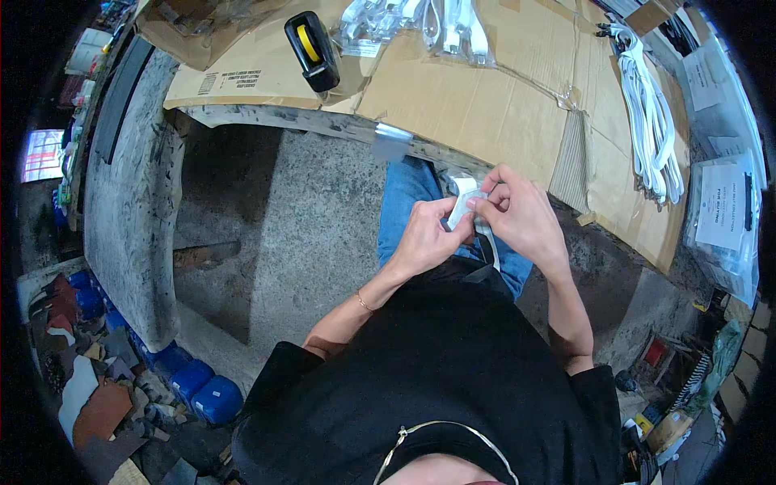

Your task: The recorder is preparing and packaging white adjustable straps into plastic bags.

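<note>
Above my lap, my left hand (427, 233) pinches a small whitish piece (462, 206), perhaps a tag or the end of a belt, between thumb and fingers. The fingertips of my right hand (518, 209) touch its upper right part. A white strap (494, 251) with a dark side hangs below my hands. On the cardboard-covered table (454, 109) lie several white straps in clear plastic bags (454, 33) and a bundle of loose white belts (655, 127). A black tape dispenser with a yellow core (312, 51) sits near the table's edge.
Clear bags with printed sheets (721, 206) lie at the far right. A strip of clear tape (394, 134) hangs from the table's front edge. A grey bench (130, 212) stands at the left, with blue plastic containers (215, 397) and scrap pieces (103, 406) beside it on the floor.
</note>
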A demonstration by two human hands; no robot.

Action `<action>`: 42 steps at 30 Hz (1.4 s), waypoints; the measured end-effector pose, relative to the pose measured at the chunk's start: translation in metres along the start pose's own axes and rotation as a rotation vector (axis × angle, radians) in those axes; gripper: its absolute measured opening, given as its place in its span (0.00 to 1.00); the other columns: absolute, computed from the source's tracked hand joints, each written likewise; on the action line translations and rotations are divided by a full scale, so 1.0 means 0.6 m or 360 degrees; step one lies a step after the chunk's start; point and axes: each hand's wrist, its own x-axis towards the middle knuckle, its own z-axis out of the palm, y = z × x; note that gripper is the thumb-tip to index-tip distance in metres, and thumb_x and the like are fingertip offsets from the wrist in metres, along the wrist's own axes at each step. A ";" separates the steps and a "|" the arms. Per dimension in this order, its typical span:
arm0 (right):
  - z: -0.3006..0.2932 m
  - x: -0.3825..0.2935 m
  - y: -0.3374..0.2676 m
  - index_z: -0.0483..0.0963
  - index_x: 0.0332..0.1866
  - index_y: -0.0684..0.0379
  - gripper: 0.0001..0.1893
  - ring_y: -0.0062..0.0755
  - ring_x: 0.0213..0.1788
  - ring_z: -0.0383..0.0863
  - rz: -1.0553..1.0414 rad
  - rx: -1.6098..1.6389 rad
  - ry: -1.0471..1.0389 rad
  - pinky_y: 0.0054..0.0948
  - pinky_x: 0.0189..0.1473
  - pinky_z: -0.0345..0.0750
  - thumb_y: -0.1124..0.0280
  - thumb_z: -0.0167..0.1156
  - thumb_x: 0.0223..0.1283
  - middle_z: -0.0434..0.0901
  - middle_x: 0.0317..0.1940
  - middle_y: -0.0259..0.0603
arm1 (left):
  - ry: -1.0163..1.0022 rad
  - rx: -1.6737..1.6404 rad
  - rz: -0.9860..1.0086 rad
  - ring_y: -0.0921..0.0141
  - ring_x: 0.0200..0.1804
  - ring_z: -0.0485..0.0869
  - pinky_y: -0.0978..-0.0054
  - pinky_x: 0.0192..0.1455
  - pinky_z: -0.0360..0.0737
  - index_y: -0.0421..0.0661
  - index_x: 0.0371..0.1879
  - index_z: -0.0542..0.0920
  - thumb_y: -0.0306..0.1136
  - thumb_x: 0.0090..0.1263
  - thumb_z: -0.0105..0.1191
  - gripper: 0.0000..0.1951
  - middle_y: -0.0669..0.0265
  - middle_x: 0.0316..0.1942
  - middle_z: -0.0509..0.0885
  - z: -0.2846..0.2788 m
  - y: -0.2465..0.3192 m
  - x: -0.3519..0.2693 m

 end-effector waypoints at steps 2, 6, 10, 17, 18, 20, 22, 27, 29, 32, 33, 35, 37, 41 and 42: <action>0.004 -0.001 0.002 0.71 0.38 0.67 0.14 0.43 0.26 0.83 -0.0003 -0.0068 0.0087 0.33 0.31 0.75 0.68 0.64 0.53 0.81 0.22 0.52 | 0.0087 0.0074 0.0093 0.79 0.23 0.81 0.78 0.25 0.77 0.33 0.28 0.81 0.30 0.66 0.54 0.11 0.64 0.18 0.83 0.001 0.000 -0.001; 0.002 -0.005 0.012 0.72 0.36 0.67 0.13 0.35 0.25 0.82 0.0062 0.0053 0.0120 0.30 0.30 0.75 0.70 0.65 0.53 0.82 0.23 0.49 | 0.0154 0.0029 0.0168 0.79 0.23 0.81 0.78 0.23 0.75 0.33 0.28 0.80 0.30 0.66 0.54 0.10 0.65 0.18 0.83 0.006 -0.002 0.000; -0.003 -0.010 0.032 0.71 0.34 0.67 0.08 0.17 0.26 0.77 0.0096 0.0543 0.0058 0.20 0.28 0.72 0.77 0.64 0.54 0.80 0.23 0.38 | 0.0215 -0.0136 0.0264 0.80 0.23 0.80 0.79 0.23 0.75 0.34 0.29 0.80 0.29 0.67 0.54 0.10 0.65 0.20 0.83 0.013 -0.011 0.008; -0.019 -0.019 0.032 0.71 0.32 0.66 0.06 0.12 0.25 0.74 0.0126 0.0429 0.0031 0.16 0.26 0.70 0.81 0.62 0.54 0.78 0.21 0.33 | 0.0120 -0.0123 0.0262 0.81 0.24 0.78 0.81 0.25 0.75 0.34 0.30 0.80 0.29 0.68 0.52 0.10 0.66 0.19 0.82 0.021 0.002 0.009; -0.021 -0.021 0.029 0.71 0.32 0.66 0.06 0.12 0.25 0.74 0.0127 0.0435 0.0040 0.16 0.26 0.70 0.81 0.62 0.54 0.78 0.21 0.33 | 0.0085 -0.0141 0.0235 0.81 0.24 0.78 0.81 0.26 0.75 0.34 0.30 0.80 0.29 0.69 0.51 0.10 0.67 0.20 0.81 0.021 0.003 0.008; -0.023 -0.024 0.025 0.72 0.33 0.65 0.06 0.13 0.24 0.74 0.0085 0.0331 0.0083 0.17 0.26 0.70 0.81 0.63 0.54 0.78 0.20 0.33 | 0.0041 -0.0154 0.0210 0.81 0.25 0.77 0.81 0.26 0.75 0.34 0.31 0.80 0.29 0.69 0.51 0.09 0.68 0.21 0.81 0.022 0.004 0.009; -0.017 -0.026 0.031 0.72 0.33 0.67 0.06 0.19 0.24 0.77 0.0047 0.0315 0.0143 0.21 0.28 0.72 0.79 0.63 0.54 0.79 0.21 0.39 | 0.0031 -0.0301 0.0186 0.81 0.26 0.76 0.82 0.28 0.74 0.36 0.33 0.79 0.29 0.71 0.50 0.09 0.69 0.22 0.81 0.024 0.001 0.011; 0.005 -0.037 0.045 0.72 0.34 0.68 0.08 0.31 0.24 0.82 -0.0318 0.0185 0.0434 0.28 0.29 0.77 0.75 0.63 0.55 0.80 0.21 0.46 | -0.0156 -0.0413 0.0048 0.80 0.29 0.75 0.81 0.33 0.73 0.37 0.36 0.79 0.30 0.72 0.49 0.08 0.70 0.24 0.79 0.003 0.014 0.016; 0.005 -0.043 0.046 0.73 0.34 0.66 0.09 0.36 0.25 0.83 -0.0433 0.0055 0.0512 0.29 0.29 0.77 0.73 0.65 0.55 0.80 0.22 0.45 | -0.0240 -0.0456 0.0032 0.79 0.30 0.76 0.80 0.35 0.73 0.37 0.37 0.78 0.30 0.73 0.49 0.08 0.70 0.24 0.79 -0.006 0.021 0.020; 0.013 -0.045 0.062 0.76 0.37 0.62 0.09 0.34 0.25 0.81 -0.0611 -0.0013 0.0783 0.26 0.28 0.76 0.72 0.66 0.54 0.80 0.27 0.44 | -0.0386 -0.0399 -0.0026 0.78 0.30 0.76 0.80 0.36 0.73 0.37 0.38 0.78 0.31 0.73 0.48 0.09 0.70 0.24 0.78 -0.009 0.035 0.025; 0.015 -0.044 0.070 0.76 0.37 0.62 0.09 0.34 0.25 0.81 -0.0609 -0.0011 0.0793 0.26 0.28 0.76 0.72 0.66 0.54 0.80 0.27 0.44 | -0.0414 -0.0453 -0.0038 0.78 0.30 0.76 0.80 0.36 0.73 0.38 0.38 0.78 0.31 0.73 0.48 0.09 0.70 0.24 0.78 -0.009 0.043 0.026; 0.008 -0.039 0.087 0.79 0.40 0.57 0.10 0.33 0.31 0.79 -0.1084 -0.0349 0.1020 0.27 0.32 0.76 0.73 0.66 0.50 0.79 0.35 0.41 | -0.0446 -0.0503 -0.0047 0.78 0.30 0.76 0.80 0.35 0.73 0.38 0.38 0.78 0.32 0.73 0.48 0.09 0.70 0.24 0.78 -0.009 0.054 0.026; -0.012 -0.039 0.092 0.80 0.41 0.56 0.13 0.32 0.35 0.77 -0.1300 -0.0560 0.0998 0.29 0.36 0.76 0.74 0.65 0.47 0.77 0.38 0.39 | -0.0566 -0.0506 -0.0126 0.77 0.30 0.76 0.79 0.35 0.74 0.38 0.37 0.78 0.35 0.74 0.49 0.11 0.70 0.24 0.78 -0.011 0.060 0.027; -0.022 -0.028 0.100 0.82 0.42 0.55 0.17 0.32 0.44 0.74 -0.1811 -0.0982 0.1082 0.35 0.45 0.74 0.75 0.63 0.41 0.75 0.43 0.35 | -0.0735 -0.0624 -0.0228 0.76 0.29 0.76 0.78 0.35 0.74 0.38 0.35 0.77 0.39 0.73 0.51 0.14 0.69 0.23 0.77 -0.015 0.069 0.031; -0.018 -0.025 0.102 0.82 0.43 0.56 0.16 0.31 0.44 0.74 -0.1833 -0.1005 0.1114 0.38 0.50 0.72 0.72 0.63 0.43 0.76 0.44 0.34 | -0.0772 -0.0710 -0.0296 0.75 0.28 0.76 0.78 0.34 0.74 0.38 0.35 0.77 0.39 0.73 0.51 0.14 0.69 0.22 0.77 -0.014 0.074 0.031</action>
